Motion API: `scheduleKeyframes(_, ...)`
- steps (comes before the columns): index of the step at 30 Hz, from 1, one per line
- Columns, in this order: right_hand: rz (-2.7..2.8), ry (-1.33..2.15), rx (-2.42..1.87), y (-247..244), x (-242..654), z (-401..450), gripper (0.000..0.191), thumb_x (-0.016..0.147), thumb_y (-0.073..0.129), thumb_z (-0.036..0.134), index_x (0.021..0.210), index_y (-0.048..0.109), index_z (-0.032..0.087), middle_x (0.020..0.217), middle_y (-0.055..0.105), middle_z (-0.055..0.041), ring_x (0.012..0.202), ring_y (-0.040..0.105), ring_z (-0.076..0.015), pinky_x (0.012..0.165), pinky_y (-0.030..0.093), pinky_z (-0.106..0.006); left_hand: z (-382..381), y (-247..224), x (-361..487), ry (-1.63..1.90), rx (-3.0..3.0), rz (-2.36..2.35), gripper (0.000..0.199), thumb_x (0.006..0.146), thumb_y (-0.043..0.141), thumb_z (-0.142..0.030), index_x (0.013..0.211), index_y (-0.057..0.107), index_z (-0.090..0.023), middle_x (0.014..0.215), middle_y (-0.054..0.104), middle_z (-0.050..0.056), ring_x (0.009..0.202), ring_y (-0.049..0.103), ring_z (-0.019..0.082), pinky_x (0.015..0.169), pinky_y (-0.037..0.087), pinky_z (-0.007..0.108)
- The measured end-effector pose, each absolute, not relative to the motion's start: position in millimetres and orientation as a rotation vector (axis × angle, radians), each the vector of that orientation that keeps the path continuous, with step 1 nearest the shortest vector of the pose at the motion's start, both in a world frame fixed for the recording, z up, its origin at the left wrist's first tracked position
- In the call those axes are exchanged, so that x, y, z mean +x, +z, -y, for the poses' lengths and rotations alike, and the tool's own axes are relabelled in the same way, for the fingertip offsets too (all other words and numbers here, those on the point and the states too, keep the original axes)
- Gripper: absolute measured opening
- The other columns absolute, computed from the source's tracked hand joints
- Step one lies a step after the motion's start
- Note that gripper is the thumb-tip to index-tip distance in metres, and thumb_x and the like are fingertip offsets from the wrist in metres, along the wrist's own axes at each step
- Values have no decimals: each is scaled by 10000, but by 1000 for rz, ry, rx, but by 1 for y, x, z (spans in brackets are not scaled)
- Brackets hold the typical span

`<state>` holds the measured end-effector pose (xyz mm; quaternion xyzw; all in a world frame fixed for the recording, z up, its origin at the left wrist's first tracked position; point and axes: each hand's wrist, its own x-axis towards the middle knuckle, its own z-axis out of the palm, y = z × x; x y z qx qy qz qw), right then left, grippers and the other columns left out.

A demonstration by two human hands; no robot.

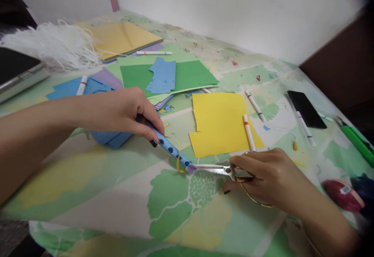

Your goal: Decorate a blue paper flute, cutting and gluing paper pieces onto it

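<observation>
My left hand [137, 112] pinches a narrow blue paper strip [171, 149] with dark spots, which slants down to the right above the table. A thin yellow curl of paper [178, 164] loops at its lower part, and a small purple piece [191, 169] shows at its tip. Scissors [214, 169] with gold-coloured handles are in my right hand [265, 171], its fingers closed around the loops. Their blade tips meet the strip's purple end. Whether the blades are parted there is too small to tell.
Yellow paper [222, 124] lies just beyond the scissors, with a marker [249, 132] on it. Green sheets [187, 73] and blue paper [163, 75] are farther back. A white string bundle [55, 44] sits at left. At right are a phone [306, 109] and a green cutter [356, 144].
</observation>
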<state>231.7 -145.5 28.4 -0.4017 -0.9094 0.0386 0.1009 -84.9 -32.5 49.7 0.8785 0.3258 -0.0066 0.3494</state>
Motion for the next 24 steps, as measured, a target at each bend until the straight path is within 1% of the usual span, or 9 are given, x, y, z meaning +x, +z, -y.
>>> scheduleKeyframes(6,2699,111,-1182,27,233,145,240,823,609,348,679,583,158,526,530,12,464,453,-87,481,255,-255,33,51,-84,-9,2296,-844,262,742,644,-452,911,729,-271,746,714,-34,589,606,90,514,430,136)
scheduleKeyframes(10,2697,131,-1192,26,234,145,259,838,580,358,672,574,159,526,524,7,476,458,-89,489,262,-250,33,52,-84,-13,2290,-845,281,740,644,-458,916,729,-255,757,714,-26,607,610,94,531,438,139)
scheduleKeyframes(16,2720,124,-1184,26,234,145,271,859,535,336,650,563,166,497,489,16,456,426,-85,484,255,-249,33,51,-83,-8,2291,-847,288,736,646,-467,910,731,-253,739,713,-25,582,596,92,510,427,145)
scheduleKeyframes(22,2702,102,-1192,26,231,146,198,813,601,300,671,580,163,518,509,20,461,430,-85,485,248,-256,33,50,-83,-19,2277,-836,309,737,634,-487,912,731,-251,747,714,-24,600,601,97,523,429,147)
scheduleKeyframes(24,2698,94,-1191,26,230,146,186,818,588,284,677,581,162,517,510,21,456,424,-84,484,243,-257,33,50,-83,-27,2268,-837,308,736,639,-474,918,729,-243,757,713,-18,613,603,100,530,426,147)
